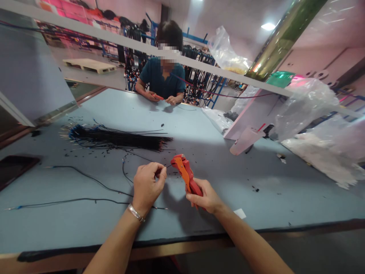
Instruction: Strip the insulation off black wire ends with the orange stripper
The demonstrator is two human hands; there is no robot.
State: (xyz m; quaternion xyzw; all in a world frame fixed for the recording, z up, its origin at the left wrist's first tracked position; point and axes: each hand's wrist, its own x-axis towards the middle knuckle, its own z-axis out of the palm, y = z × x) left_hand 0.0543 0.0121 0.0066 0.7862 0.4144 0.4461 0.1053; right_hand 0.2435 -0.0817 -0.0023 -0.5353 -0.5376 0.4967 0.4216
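Observation:
My right hand is closed around the handles of a red and orange wire stripper, whose head points up and left. My left hand pinches a thin black wire with its end held at the stripper's jaws. Both hands hover over the blue table near its front edge. A bundle of black wires with blue ends lies beyond my left hand.
Loose black wires trail across the table at left, with small cut bits scattered around. A dark tablet lies at far left. Clear plastic bags pile at right. A person in a teal shirt works at the far side.

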